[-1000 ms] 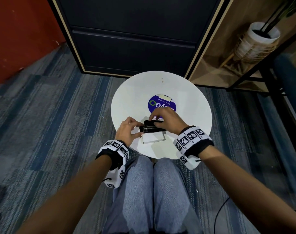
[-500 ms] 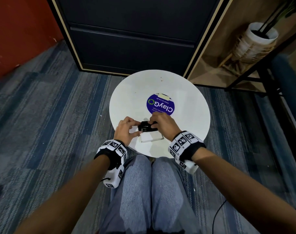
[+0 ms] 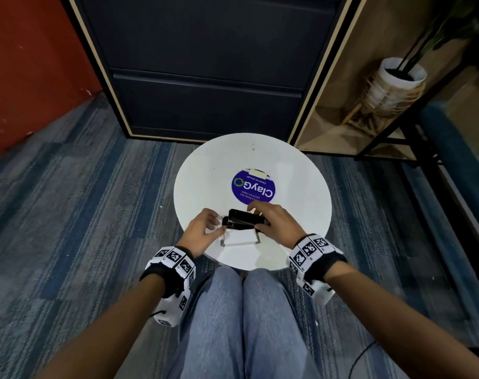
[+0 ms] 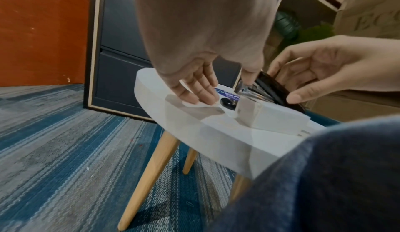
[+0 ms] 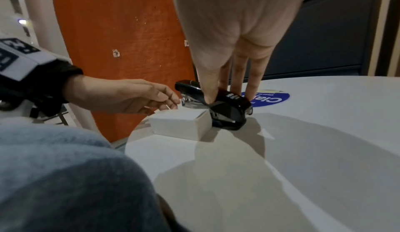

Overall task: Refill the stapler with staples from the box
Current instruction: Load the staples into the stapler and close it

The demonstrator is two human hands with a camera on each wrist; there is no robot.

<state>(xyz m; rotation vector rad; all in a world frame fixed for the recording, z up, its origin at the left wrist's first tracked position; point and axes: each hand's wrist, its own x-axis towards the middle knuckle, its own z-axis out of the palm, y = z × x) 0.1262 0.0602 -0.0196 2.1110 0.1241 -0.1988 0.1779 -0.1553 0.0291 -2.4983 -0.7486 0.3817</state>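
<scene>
A black stapler [image 3: 243, 220] lies on the round white table [image 3: 205, 187], just behind a small white staple box [image 3: 240, 238]. My right hand [image 3: 257, 218] grips the stapler's rear half, thumb on the near side and fingers on the far side. In the left wrist view the stapler [image 4: 273, 88] has its black top raised a little over the metal magazine. My left hand [image 3: 216, 225] is at the stapler's front end, with straight fingers [image 4: 195, 88] resting on the tabletop and the thumb against the metal nose. The box [image 5: 180, 122] looks closed from this side.
A round blue sticker [image 3: 253, 187] sits mid-table behind the stapler. My knees in jeans [image 3: 241, 310] press against the table's near edge. A dark cabinet [image 3: 205, 77] stands behind, a potted plant [image 3: 396, 86] on a shelf at the right, and striped carpet lies all round.
My right hand has slid back from over the stapler to its rear, uncovering the top. My left hand's fingers have uncurled and now lie flat by the stapler's nose.
</scene>
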